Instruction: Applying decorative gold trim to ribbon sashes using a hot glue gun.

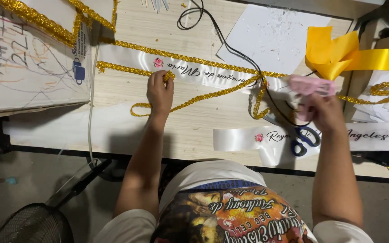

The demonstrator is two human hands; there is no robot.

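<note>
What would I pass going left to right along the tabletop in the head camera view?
Scribbled cardboard sheet → left hand pressing gold braid trim → blue-handled scissors → right hand holding a pink tool → yellow ribbon.

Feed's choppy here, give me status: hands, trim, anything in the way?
Left hand pressing gold braid trim onto white sash. Right hand holding pink glue gun. Black cord crosses sash.

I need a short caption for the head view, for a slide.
Left hand presses gold trim onto a white sash; right hand holds a pink tool.
</note>
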